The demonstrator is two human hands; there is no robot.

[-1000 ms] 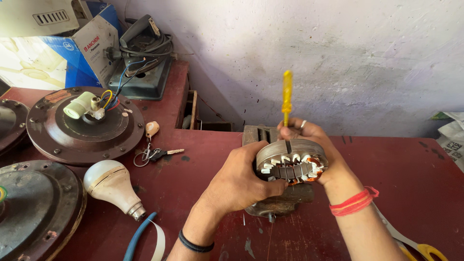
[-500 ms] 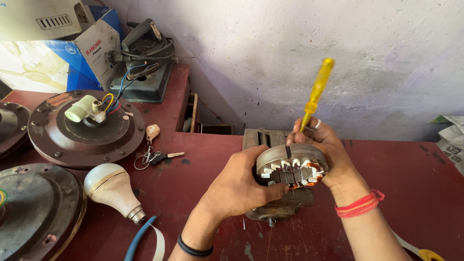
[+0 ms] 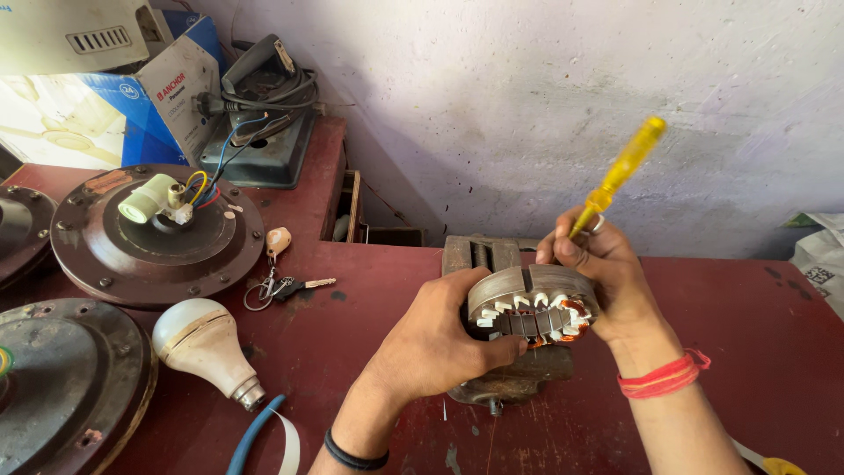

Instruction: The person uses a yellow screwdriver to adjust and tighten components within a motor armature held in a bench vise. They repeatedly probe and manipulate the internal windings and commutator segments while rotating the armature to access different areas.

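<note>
Your right hand (image 3: 607, 264) has tipped the yellow screwdriver (image 3: 620, 171) from upright to slanting right (tip hidden), while your left hand (image 3: 440, 339) keeps gripping the stator (image 3: 532, 312) mid-tabletop (image 3: 756, 352).

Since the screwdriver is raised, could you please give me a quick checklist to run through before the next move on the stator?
1. Left hand grips the stator firmly: ok.
2. Right hand holds the yellow screwdriver securely: ok, fingers wrapped round its lower part.
3. Screwdriver tip location: cannot tell, hidden behind the fingers.
4. Stator supported from below: ok, it sits over the small bench vise.
5. Copper windings undamaged: cannot tell, only partly visible.
6. Bulb and keys lie apart from the hands: ok.
</note>
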